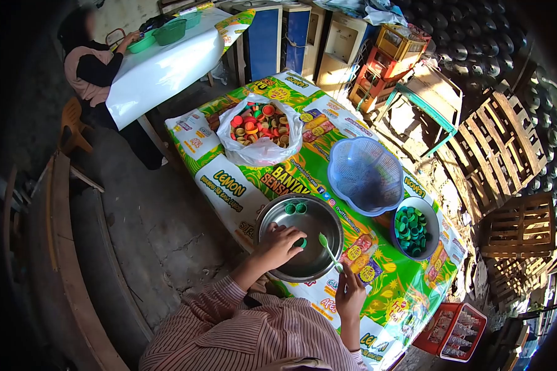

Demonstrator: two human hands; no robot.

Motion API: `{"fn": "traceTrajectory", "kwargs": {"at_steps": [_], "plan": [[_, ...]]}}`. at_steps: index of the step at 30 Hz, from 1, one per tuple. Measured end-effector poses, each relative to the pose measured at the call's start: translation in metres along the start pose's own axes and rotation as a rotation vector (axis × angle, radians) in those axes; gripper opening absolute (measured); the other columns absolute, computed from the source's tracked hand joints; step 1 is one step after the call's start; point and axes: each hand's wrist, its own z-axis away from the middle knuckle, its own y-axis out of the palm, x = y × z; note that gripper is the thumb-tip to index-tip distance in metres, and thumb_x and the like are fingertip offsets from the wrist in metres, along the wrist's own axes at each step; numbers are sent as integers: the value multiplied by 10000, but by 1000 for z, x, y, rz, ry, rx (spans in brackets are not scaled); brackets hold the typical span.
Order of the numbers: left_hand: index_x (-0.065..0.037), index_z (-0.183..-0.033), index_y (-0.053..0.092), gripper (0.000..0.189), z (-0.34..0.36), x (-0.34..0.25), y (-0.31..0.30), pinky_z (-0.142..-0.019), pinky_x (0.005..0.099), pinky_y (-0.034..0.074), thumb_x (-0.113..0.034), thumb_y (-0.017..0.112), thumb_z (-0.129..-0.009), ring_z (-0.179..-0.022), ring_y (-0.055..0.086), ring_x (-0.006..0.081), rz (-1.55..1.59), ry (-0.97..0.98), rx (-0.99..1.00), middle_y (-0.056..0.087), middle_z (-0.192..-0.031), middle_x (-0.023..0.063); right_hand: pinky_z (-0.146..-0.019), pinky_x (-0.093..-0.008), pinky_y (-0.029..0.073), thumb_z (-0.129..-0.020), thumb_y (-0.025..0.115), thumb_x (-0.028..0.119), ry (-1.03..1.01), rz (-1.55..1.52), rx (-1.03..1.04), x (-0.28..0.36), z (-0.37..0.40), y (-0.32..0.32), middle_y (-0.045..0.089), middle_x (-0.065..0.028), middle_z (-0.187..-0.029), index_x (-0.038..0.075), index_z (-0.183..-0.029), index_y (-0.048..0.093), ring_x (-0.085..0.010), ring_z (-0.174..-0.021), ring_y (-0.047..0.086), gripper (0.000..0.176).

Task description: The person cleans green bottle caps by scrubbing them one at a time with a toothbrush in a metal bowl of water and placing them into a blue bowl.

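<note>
A wide steel bowl (pixel 267 230) stands on the printed tablecloth in front of me. Over its left side reaches my left hand (pixel 280 247), its fingertips closed on a small green cap (pixel 300 242). Two more green caps (pixel 296 208) lie at the far side of the bowl's floor. My right hand (pixel 351 290) is closed round the lower end of a light green brush-like tool (pixel 328 245), whose head points into the bowl. To the right, a bowl of green caps (pixel 413 231) stands beside a blue plastic basket (pixel 365 176).
A white plastic bag (pixel 229 142) of red and orange caps is at the table's far left. A co-worker (pixel 96 71) sits at another table (pixel 167 71) with green baskets. A red crate (pixel 452 332) of bottles stands beyond the right edge; wooden pallets (pixel 492 154) lie further back.
</note>
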Motion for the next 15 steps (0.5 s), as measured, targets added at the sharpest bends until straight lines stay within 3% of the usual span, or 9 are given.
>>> {"fn": "traceTrajectory", "kwargs": {"at_steps": [2,4,5,6,9,12,15], "plan": [[-126,-1048,552,300,5,1,1,-829,349,343,-241,627,-782,-899,565,186,-169,-8,106,590,-979,35,-527,-346,484,-809,580,88,-29,29,17,-2,-1,0,624,-140,-784,93,-1127,585,-251,-607,630,319],[-115,-1034,541,290,1,-8,-2,-778,330,387,-179,639,-769,-839,576,189,214,82,-86,576,-980,36,-469,-290,437,-813,593,110,168,-170,120,7,-2,-3,585,-106,-667,57,-1137,572,-175,-511,570,329],[-111,-1015,531,313,1,-13,-4,-749,311,406,-146,669,-737,-775,582,178,206,58,-72,567,-959,24,-435,-223,340,-816,615,129,185,-153,157,8,-2,-5,484,-36,-550,19,-1140,560,-77,-454,426,346],[-111,-1015,531,313,3,-17,-4,-749,311,406,-146,669,-737,-775,582,178,206,54,-72,567,-959,24,-435,-223,340,-816,615,129,186,-153,161,9,-1,-3,484,-36,-550,19,-1140,560,-77,-454,426,346],[-120,-968,505,326,3,-27,0,-745,316,379,-162,696,-707,-739,571,151,345,71,-131,519,-955,3,-434,-190,266,-840,611,124,378,-545,216,18,-5,12,407,32,-518,1,-1147,553,-13,-470,329,336],[-121,-963,503,337,5,-28,9,-750,318,372,-154,702,-694,-765,568,164,363,123,-100,522,-956,9,-426,-204,308,-851,602,142,282,-522,252,28,-8,22,438,17,-482,11,-1102,584,-26,-454,360,284],[-111,-948,501,354,10,-24,15,-763,335,376,-126,710,-664,-890,550,210,375,124,-97,530,-947,29,-410,-257,350,-838,612,158,199,-538,176,16,-1,44,484,-61,-464,26,-1004,626,-66,-418,397,212]]}}
